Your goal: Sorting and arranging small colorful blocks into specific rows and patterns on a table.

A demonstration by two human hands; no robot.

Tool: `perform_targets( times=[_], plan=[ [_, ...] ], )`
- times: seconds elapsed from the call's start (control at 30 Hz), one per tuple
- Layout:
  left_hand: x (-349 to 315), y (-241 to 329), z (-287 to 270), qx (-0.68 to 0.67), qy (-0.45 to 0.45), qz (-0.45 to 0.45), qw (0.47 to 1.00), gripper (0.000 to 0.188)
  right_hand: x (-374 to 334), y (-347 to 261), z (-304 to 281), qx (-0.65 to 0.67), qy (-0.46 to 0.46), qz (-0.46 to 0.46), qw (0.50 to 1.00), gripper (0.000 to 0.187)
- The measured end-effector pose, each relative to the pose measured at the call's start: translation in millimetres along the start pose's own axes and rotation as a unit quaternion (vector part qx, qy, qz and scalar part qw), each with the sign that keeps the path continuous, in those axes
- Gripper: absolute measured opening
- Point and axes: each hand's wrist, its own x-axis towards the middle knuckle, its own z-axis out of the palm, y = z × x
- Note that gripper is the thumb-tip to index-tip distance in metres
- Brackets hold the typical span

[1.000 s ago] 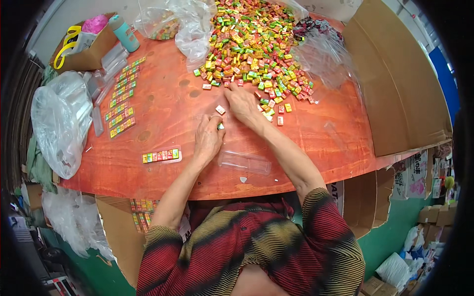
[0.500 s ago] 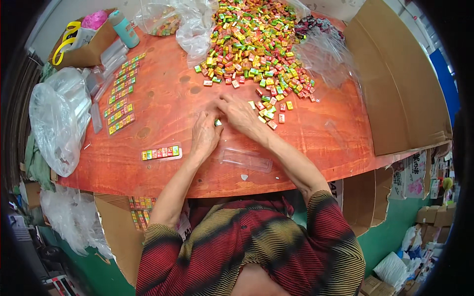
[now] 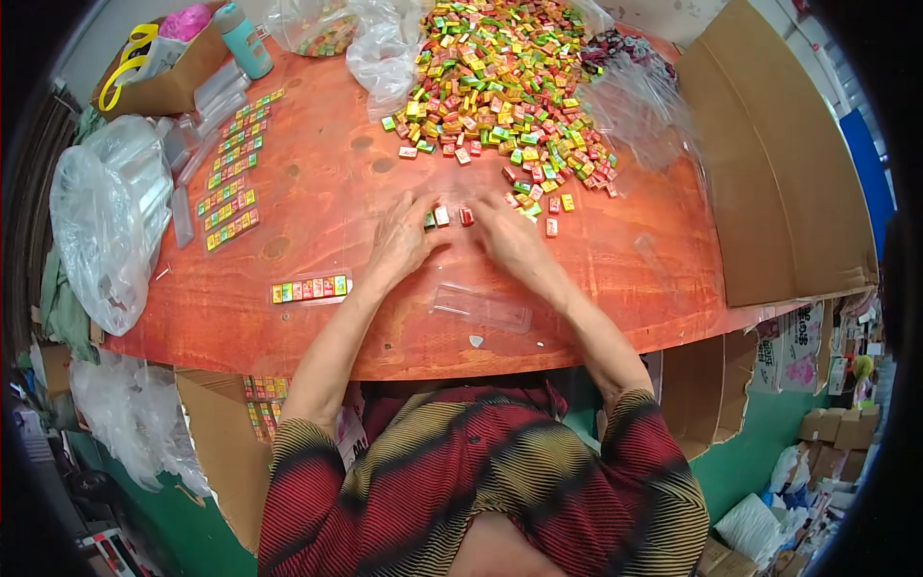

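Lining up small boxes (image 3: 441, 216) on the counter (image 3: 327, 192) appears the step in hand: fingers of the left hand (image 3: 404, 236) curl narrowly beside two; whether those of the right hand (image 3: 510, 231) grip the red box (image 3: 467, 218) is unclear. Closing the gap calls for a gentle push.

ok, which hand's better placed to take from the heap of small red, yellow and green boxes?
Right, probably: the right hand lies close beside the near edge of the heap, while a wider gap separates the left hand from it.

Box pile (image 3: 505, 91) cropped above, box print (image 3: 442, 215) illegible
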Motion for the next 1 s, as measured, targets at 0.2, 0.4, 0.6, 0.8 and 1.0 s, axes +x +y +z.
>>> perform_targets(
  times=[0.2, 0.4, 0.6, 0.8, 1.0],
  plan=[
    [3.0, 9.4, 8.9, -0.009, -0.028, 0.008, 1.000, 0.044, -0.3, -11.2, 26.4, -0.053, 0.051, -0.012, 0.997, 0.018],
    [0.8, 14.2, 13.9, 0.018, -0.012, -0.011, 1.000, 0.040, -11.8, -4.9, 11.7, -0.038, 0.068, 0.029, 0.997, 0.018],
    [1.8, 17.2, 15.5, 0.000, -0.021, -0.015, 1.000, 0.032, -2.9, -7.4, 27.1, -0.084, 0.077, 0.013, 0.993, 0.012],
    [-9.4, 21.5, 24.5, 0.004, -0.010, 0.029, 1.000, 0.024, -31.2, -4.1, 21.7, -0.063, 0.104, 0.033, 0.992, 0.011],
    [-5.8, 31.8, 33.7, 0.007, -0.022, 0.037, 0.999, 0.024, -23.6, 4.6, -12.7, -0.068, 0.062, 0.089, 0.992, 0.015]
  ],
)
